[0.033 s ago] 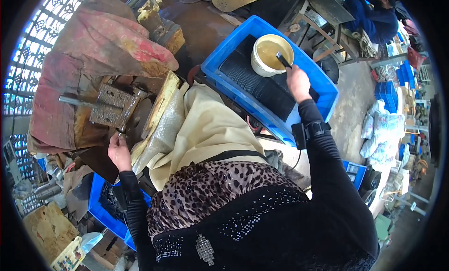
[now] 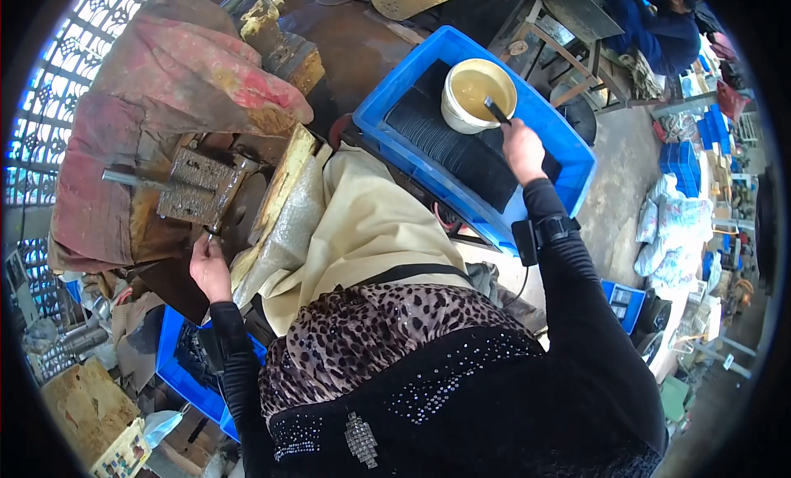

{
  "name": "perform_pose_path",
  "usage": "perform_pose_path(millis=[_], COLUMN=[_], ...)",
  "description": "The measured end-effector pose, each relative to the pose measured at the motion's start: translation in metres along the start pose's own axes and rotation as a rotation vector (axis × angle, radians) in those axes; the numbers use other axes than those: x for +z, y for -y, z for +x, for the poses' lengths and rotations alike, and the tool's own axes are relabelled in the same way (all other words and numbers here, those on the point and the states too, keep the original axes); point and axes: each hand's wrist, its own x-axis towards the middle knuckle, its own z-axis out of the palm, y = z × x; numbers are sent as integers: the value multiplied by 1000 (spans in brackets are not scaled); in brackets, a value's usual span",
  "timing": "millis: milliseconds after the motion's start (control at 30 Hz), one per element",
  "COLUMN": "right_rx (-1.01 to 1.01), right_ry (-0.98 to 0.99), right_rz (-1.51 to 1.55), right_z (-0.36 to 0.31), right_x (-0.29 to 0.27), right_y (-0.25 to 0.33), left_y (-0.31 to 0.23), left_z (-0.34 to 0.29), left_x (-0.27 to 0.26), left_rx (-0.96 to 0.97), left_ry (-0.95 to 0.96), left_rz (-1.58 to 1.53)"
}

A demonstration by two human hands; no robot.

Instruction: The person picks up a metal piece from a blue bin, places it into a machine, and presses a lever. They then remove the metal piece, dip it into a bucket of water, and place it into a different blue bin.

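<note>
My right hand [image 2: 523, 151] pinches a narrow dark flat piece [image 2: 496, 110] at one end. Its other end reaches over the rim of a cream-coloured bucket [image 2: 459, 117] holding murky tan liquid. This bucket stands in a blue crate [image 2: 372, 99], on a long row of closely stacked thin black plates [image 2: 449, 155]. On the left, my left hand [image 2: 211, 268] has its fingers closed around a small metal handle [image 2: 213, 231] below a wet, grimy metal block [image 2: 194, 186]. A grey rod [image 2: 132, 179] sticks out from the block's left side.
A stained red cloth [image 2: 185, 74] drapes over the machine. A wooden board [image 2: 280, 185] with plastic wrap stands between it and my apron [image 2: 379, 222]. Another blue crate [image 2: 169, 346] sits low at the left. Farther right, a person [image 2: 659, 33] sits by a wooden stand [image 2: 577, 62].
The dark piece and my right hand have shifted very slightly left, the piece's tip dipping a little at the bucket. My left hand stays at the handle.
</note>
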Motion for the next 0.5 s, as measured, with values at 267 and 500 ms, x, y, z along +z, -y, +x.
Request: perform_pose_path(millis=[267, 500], right_rx=[182, 694], right_ry=[29, -12], right_rz=[374, 940], right_z=[-21, -66], right_x=[16, 33], right_y=[-10, -56], left_y=[-7, 5], left_z=[2, -1], left_x=[1, -1], left_rx=[3, 9], left_ry=[13, 7], left_rz=[-46, -35])
